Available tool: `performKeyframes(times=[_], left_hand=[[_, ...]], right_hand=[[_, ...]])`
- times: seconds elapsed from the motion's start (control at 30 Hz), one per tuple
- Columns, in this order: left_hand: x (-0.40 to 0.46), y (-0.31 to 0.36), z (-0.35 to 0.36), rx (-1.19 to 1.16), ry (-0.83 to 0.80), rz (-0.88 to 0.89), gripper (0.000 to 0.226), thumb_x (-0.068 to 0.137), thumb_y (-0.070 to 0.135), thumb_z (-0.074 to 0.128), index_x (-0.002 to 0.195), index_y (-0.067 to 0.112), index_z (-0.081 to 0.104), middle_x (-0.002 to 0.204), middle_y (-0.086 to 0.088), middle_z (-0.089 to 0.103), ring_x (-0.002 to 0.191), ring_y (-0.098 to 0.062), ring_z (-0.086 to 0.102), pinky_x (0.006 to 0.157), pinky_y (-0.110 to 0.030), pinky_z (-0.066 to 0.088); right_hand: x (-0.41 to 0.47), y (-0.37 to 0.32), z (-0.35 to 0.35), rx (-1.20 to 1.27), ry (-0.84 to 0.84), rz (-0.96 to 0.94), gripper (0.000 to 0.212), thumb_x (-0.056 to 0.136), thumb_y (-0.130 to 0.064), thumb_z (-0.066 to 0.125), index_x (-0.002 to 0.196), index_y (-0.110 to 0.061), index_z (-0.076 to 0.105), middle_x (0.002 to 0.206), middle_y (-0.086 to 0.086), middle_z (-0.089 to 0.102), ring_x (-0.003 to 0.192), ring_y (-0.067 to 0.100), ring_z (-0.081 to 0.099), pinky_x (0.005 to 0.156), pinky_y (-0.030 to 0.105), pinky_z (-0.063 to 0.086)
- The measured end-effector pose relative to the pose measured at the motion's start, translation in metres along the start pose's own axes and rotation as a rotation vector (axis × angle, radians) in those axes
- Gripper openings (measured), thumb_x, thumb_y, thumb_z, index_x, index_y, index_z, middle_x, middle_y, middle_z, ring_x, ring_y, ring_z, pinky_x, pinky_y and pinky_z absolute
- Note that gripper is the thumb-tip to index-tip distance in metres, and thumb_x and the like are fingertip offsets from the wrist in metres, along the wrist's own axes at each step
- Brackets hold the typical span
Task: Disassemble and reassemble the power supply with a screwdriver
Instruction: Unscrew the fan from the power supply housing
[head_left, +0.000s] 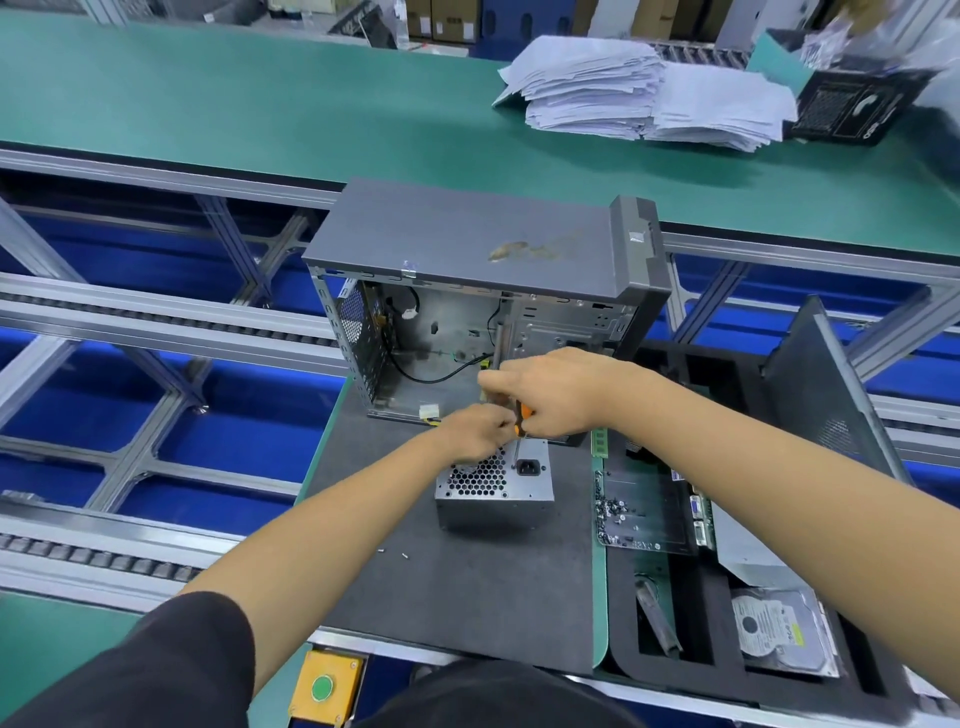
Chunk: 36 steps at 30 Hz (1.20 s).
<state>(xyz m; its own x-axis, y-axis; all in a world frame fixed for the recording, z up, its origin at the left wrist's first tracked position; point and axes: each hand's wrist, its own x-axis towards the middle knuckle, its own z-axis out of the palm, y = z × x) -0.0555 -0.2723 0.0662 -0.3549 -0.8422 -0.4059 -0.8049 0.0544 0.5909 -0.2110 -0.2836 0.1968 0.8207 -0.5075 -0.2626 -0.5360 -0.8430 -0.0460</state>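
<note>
The grey metal power supply (496, 491) stands on the dark mat (467, 587), its honeycomb fan grille and black power socket facing me. My right hand (550, 392) grips the orange-handled screwdriver (521, 422), whose shaft points down at the supply's upper edge beside the socket. My left hand (480, 431) rests on the top left of the supply with curled fingers next to the shaft; whether it pinches anything is hidden. Two small loose screws (393, 553) lie on the mat at the front left of the supply.
An open computer case (467, 249) stands right behind the supply, with cables inside. To the right, a foam tray (727, 670) holds a green motherboard (641, 512) and a hard drive (779, 631). A dark side panel (826, 395) leans at the far right. Stacked papers (649, 93) lie on the far bench.
</note>
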Motion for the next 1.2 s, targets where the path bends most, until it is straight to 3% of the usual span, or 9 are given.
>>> performKeyframes(times=[0.17,0.27,0.4,0.53,0.7,0.8,0.93,1.1,1.2], left_hand=[[0.003,0.006,0.009,-0.185,-0.122,0.058,0.042,0.108,0.036,0.045,0.128,0.0,0.056,0.112,-0.001,0.059,0.097,-0.012,0.05,0.084,-0.017,0.043],[0.005,0.002,0.009,-0.137,-0.136,0.033,0.051,0.105,0.05,0.044,0.127,0.006,0.057,0.098,-0.008,0.054,0.083,-0.017,0.049,0.072,-0.03,0.041],[0.013,-0.005,0.009,-0.226,-0.168,-0.035,0.051,0.099,0.058,0.05,0.118,0.011,0.059,0.087,-0.008,0.043,0.061,-0.017,0.04,0.052,-0.026,0.037],[0.017,-0.008,0.011,-0.194,-0.116,0.015,0.045,0.1,0.052,0.054,0.081,0.012,0.049,0.068,-0.001,0.038,0.061,-0.017,0.036,0.048,-0.024,0.031],[0.017,-0.01,0.015,-0.205,-0.073,0.068,0.051,0.101,0.05,0.054,0.115,0.003,0.064,0.076,0.0,0.049,0.049,0.001,0.044,0.042,-0.014,0.032],[0.016,-0.009,0.013,-0.183,-0.085,0.116,0.048,0.102,0.049,0.052,0.132,0.013,0.061,0.119,-0.005,0.063,0.098,-0.013,0.06,0.079,-0.019,0.049],[0.019,-0.011,0.015,-0.219,-0.089,0.051,0.045,0.1,0.048,0.056,0.106,0.004,0.052,0.112,-0.014,0.056,0.096,-0.027,0.055,0.099,-0.043,0.049],[0.019,-0.011,0.014,-0.176,-0.113,0.08,0.03,0.1,0.053,0.052,0.103,0.023,0.048,0.104,-0.003,0.045,0.094,-0.019,0.041,0.084,-0.038,0.041],[0.021,-0.013,0.016,-0.182,-0.095,0.055,0.037,0.1,0.053,0.053,0.097,0.016,0.052,0.099,-0.003,0.044,0.089,-0.018,0.039,0.078,-0.034,0.034]], right_hand=[[0.0,-0.001,0.002,0.092,0.014,-0.024,0.023,0.084,-0.015,0.054,0.097,-0.03,0.043,0.097,-0.007,0.044,0.075,0.02,0.053,0.055,0.033,0.036],[0.001,-0.001,0.003,0.003,0.051,-0.066,0.013,0.087,-0.025,0.055,0.091,-0.03,0.043,0.089,-0.008,0.045,0.075,0.019,0.053,0.052,0.031,0.032],[0.001,0.002,0.006,-0.044,0.054,-0.024,0.008,0.085,-0.034,0.047,0.092,-0.029,0.048,0.086,-0.009,0.055,0.072,0.018,0.057,0.051,0.029,0.031],[-0.001,0.003,0.006,0.208,0.016,-0.009,0.031,0.076,-0.011,0.054,0.099,-0.03,0.044,0.101,-0.007,0.044,0.072,0.017,0.053,0.051,0.037,0.04],[0.004,-0.001,0.003,-0.03,0.052,-0.058,0.01,0.089,-0.021,0.052,0.099,-0.023,0.05,0.093,-0.005,0.051,0.079,0.021,0.054,0.057,0.035,0.041],[0.007,-0.004,0.004,-0.068,0.029,-0.018,0.008,0.091,-0.023,0.051,0.099,-0.021,0.048,0.092,-0.002,0.054,0.074,0.023,0.056,0.055,0.034,0.038],[0.003,-0.005,-0.005,0.228,-0.015,-0.037,0.031,0.079,0.001,0.056,0.1,-0.02,0.047,0.102,0.0,0.044,0.087,0.018,0.047,0.064,0.037,0.046],[0.009,-0.001,-0.004,-0.029,-0.037,-0.009,0.018,0.086,-0.018,0.053,0.103,-0.021,0.051,0.085,0.001,0.06,0.077,0.026,0.058,0.056,0.036,0.042],[0.009,0.003,0.0,0.002,-0.045,0.05,0.027,0.088,-0.021,0.053,0.115,-0.019,0.051,0.092,0.003,0.056,0.077,0.026,0.058,0.054,0.033,0.033]])
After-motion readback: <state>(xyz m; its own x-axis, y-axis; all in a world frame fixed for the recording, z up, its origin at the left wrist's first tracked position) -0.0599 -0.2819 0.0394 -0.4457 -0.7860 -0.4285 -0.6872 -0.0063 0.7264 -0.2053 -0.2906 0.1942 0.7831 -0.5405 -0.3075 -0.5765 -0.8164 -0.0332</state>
